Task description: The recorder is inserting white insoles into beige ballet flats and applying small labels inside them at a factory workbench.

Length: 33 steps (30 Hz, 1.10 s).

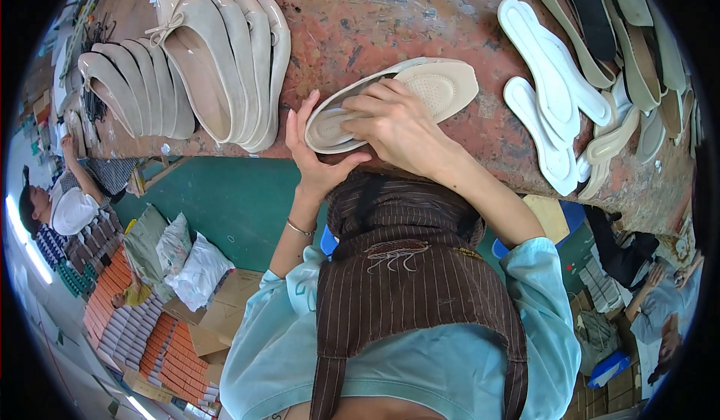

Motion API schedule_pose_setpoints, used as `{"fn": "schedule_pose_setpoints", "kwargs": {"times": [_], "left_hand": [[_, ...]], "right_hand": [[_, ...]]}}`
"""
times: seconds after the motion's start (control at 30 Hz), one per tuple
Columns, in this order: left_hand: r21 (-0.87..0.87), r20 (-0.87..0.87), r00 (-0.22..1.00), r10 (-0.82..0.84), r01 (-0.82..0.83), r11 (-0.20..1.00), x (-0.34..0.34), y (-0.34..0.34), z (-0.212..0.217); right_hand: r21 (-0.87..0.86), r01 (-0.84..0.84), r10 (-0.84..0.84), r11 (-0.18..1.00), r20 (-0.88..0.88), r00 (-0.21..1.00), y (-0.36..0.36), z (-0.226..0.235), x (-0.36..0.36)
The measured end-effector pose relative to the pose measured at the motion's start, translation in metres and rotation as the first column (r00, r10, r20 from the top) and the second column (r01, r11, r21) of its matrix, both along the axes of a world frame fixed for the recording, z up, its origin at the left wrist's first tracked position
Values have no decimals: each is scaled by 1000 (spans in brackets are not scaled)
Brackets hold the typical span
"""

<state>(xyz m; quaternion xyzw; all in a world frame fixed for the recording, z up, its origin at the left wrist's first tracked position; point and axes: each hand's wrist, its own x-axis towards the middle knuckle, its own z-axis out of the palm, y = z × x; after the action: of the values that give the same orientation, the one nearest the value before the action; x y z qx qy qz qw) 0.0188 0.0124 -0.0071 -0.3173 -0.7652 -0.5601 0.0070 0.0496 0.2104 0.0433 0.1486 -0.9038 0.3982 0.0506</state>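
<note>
A beige flat shoe (352, 150) lies tilted at the table's near edge, in front of my body. My left hand (315, 150) cups its left end, thumb along the near rim and fingers up around the far side. Over the shoe's opening, my right hand (397, 124) has its fingers bent down inside, on a beige insole (444, 94). The insole's dotted, cushioned end shows to the right of my fingers, and another padded part shows at the left end. My right fingertips are partly hidden within the shoe.
Beige shoes (217, 67) stand nested in rows at the left, one with a bow. At the right lie white insoles (544, 82) and more beige flats (637, 67). The worn red table (360, 15) ends just before my apron. Other people sit at far left and lower right.
</note>
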Motion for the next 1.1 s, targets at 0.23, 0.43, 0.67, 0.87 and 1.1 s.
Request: {"fn": "schedule_pose_setpoints", "kwargs": {"times": [0.23, 0.43, 0.67, 0.87, 1.1], "left_hand": [[28, 11, 999, -47, 47, 999, -1, -6, -8], [82, 74, 993, -93, 87, 993, -6, -3, 0], [-141, -15, 997, -77, 74, 987, -15, -7, 10], [-48, 3, 1000, 18, -18, 999, -11, -4, 7], [-127, 49, 997, 61, -55, 990, 24, 18, 28]], "right_hand": [[57, -29, 27, 998, 33, 999, -2, -5, -3], [252, -134, 164, 958, -101, 981, -10, -13, -4], [93, -371, 366, 924, 71, 928, -16, -13, -6], [434, -54, 26, 899, 70, 997, -1, 2, 28], [419, 273, -303, 866, 4, 953, 7, 12, 14]]}}
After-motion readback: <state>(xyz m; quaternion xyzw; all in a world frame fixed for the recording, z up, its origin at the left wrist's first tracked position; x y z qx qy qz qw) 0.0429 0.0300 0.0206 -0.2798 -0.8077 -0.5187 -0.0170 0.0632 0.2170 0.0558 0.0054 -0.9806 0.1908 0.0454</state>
